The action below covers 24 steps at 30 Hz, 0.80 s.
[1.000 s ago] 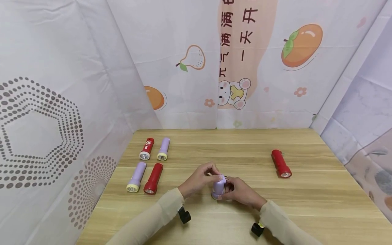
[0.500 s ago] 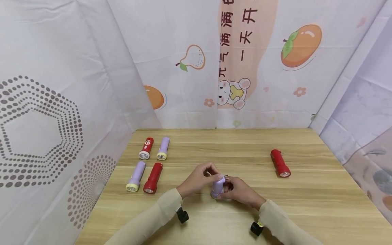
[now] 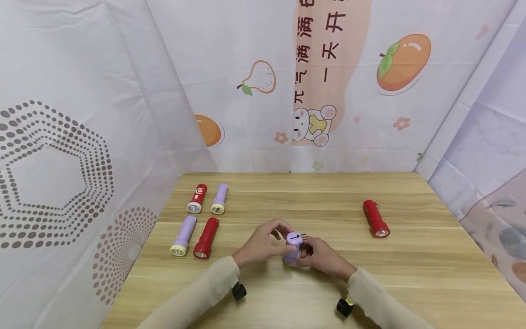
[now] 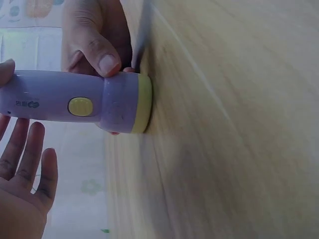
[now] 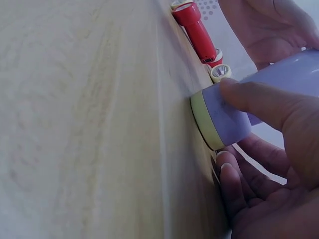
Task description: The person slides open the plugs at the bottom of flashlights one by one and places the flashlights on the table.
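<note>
A purple flashlight [image 4: 52, 97] with a yellow rim and yellow switch stands lens-down on the wooden table. My right hand [image 3: 324, 259] grips it low, thumb [image 5: 259, 102] pressed against its wide head and fingers curled beneath on the far side. Up at the tail end, my left hand [image 3: 263, 244] holds the flashlight between thumb and fingers; several of its fingers [image 4: 30, 149] hang apart from the body. In the head view, the tail shows a dark slot on top, and thin dark prongs stick out to the right. The lens is hidden against the table.
Left on the table [image 3: 255, 196] lie a red-and-white flashlight [image 3: 198, 197], two purple flashlights [image 3: 220, 195] and a plain red flashlight [image 3: 207, 237]. Another red flashlight [image 3: 376, 219] lies at the right. Printed cloth [image 3: 246, 132] hangs behind the table.
My left thumb has slid from the tail's top down its side, and the slotted end shows now. The flashlight and my right hand stay in nearly the same place.
</note>
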Each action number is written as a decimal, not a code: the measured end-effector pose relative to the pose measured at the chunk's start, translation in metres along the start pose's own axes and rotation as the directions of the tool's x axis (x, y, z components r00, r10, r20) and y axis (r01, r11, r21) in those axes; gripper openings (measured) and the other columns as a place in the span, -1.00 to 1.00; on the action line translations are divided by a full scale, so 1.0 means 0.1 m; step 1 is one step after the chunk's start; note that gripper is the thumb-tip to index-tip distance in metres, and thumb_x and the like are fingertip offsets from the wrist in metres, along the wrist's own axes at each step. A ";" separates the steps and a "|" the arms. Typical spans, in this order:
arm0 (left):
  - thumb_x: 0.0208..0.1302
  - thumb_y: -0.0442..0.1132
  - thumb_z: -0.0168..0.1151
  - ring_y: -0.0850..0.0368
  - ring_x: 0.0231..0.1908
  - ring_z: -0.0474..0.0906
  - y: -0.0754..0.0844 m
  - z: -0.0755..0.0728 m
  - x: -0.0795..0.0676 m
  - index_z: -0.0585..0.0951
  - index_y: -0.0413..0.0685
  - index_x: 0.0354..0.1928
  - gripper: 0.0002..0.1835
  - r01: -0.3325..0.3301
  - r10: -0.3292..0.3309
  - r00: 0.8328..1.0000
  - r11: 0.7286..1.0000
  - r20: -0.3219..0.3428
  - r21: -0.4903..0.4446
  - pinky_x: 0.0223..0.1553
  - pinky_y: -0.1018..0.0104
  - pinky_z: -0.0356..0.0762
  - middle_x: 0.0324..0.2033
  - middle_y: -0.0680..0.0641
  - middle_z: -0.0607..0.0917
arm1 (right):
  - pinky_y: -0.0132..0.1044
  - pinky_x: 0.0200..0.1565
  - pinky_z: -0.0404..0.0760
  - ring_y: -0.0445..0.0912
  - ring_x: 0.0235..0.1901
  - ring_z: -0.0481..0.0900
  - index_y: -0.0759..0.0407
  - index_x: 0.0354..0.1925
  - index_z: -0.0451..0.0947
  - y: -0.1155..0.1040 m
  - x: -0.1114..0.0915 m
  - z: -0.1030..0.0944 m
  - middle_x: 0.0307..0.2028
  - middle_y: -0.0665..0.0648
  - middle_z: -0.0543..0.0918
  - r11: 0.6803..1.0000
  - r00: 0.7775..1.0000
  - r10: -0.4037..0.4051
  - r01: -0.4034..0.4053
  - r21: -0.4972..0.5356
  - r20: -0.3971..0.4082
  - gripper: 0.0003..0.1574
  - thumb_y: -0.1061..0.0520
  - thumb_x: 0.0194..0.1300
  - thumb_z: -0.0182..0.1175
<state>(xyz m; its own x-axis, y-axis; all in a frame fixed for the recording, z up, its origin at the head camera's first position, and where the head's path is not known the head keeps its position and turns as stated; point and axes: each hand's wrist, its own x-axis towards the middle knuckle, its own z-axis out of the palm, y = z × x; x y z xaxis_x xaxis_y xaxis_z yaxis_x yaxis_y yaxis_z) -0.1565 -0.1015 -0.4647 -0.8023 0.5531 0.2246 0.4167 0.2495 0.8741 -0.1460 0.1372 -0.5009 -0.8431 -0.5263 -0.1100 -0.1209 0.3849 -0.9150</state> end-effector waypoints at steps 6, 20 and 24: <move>0.23 -0.02 0.53 0.24 -0.07 0.60 -0.03 0.02 -0.04 0.63 0.19 0.06 -0.60 -0.056 0.057 0.998 0.998 -0.029 0.030 0.01 0.10 0.61 -0.08 0.20 0.68 | -0.36 -0.30 0.51 -0.08 -0.29 0.50 0.20 0.03 0.59 0.00 -0.03 0.02 -0.28 0.11 0.60 0.998 0.999 -0.047 0.046 -0.032 -0.019 -0.46 0.09 0.16 0.57; 0.24 -0.20 0.53 0.07 -0.09 0.63 0.04 0.06 -0.07 0.68 0.05 0.06 -0.64 -0.107 0.109 0.988 0.994 -0.105 0.030 -0.01 0.02 0.62 -0.07 0.10 0.71 | -0.38 -0.33 0.50 -0.11 -0.33 0.51 0.22 0.03 0.59 -0.01 -0.04 0.05 -0.30 0.10 0.62 0.997 0.995 -0.064 0.061 -0.047 -0.071 -0.45 0.12 0.12 0.58; 0.28 -0.16 0.49 0.13 -0.08 0.62 0.03 0.07 -0.06 0.68 0.07 0.06 -0.67 -0.087 0.091 0.989 0.995 -0.118 0.044 0.00 0.03 0.62 -0.06 0.13 0.70 | -0.38 -0.34 0.52 -0.12 -0.34 0.53 0.21 -0.01 0.61 -0.01 -0.03 0.06 -0.33 0.07 0.63 0.996 0.995 -0.058 0.052 -0.071 -0.082 -0.48 0.10 0.12 0.59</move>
<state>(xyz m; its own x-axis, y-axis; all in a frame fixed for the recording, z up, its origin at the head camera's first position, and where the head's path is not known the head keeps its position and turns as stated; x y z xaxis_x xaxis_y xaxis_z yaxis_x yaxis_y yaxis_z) -0.1475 -0.0982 -0.4661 -0.8058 0.4757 0.3527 0.5031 0.2358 0.8314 -0.1401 0.1341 -0.5020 -0.8748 -0.4838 -0.0251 -0.2012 0.4099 -0.8897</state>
